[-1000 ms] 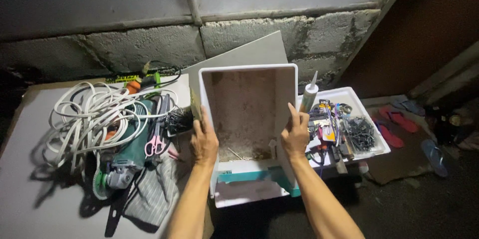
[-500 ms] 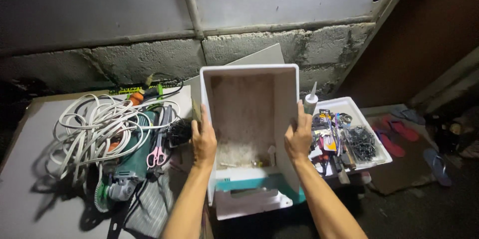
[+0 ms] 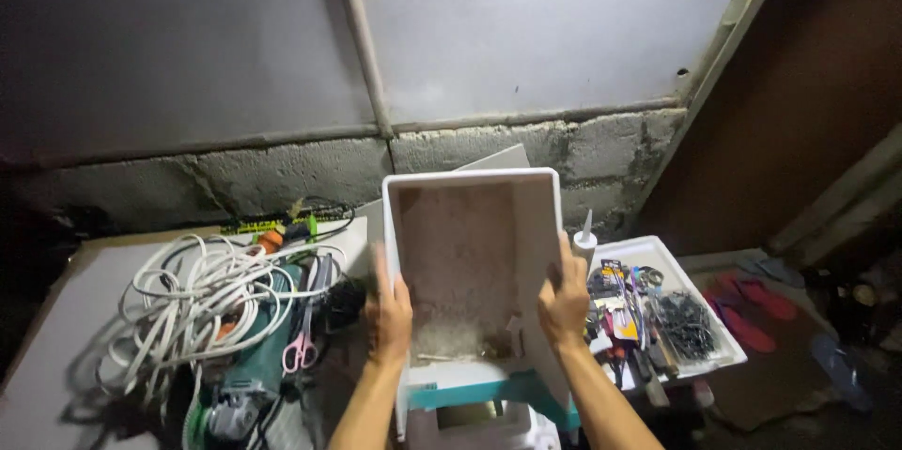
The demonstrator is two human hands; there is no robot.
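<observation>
2 hands, left hand (image 3: 388,316) and right hand (image 3: 563,302), grip the tilted white box (image 3: 470,262), fingers wrapped around its sides.

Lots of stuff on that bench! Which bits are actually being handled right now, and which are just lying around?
In hand:
white foam box, tilted up, crumbs in its bottom
left hand and right hand, gripping its two sides

Lying about:
coil of white cable
pink-handled scissors
teal power tool
white tray of small tools
red sandals on the floor
</observation>
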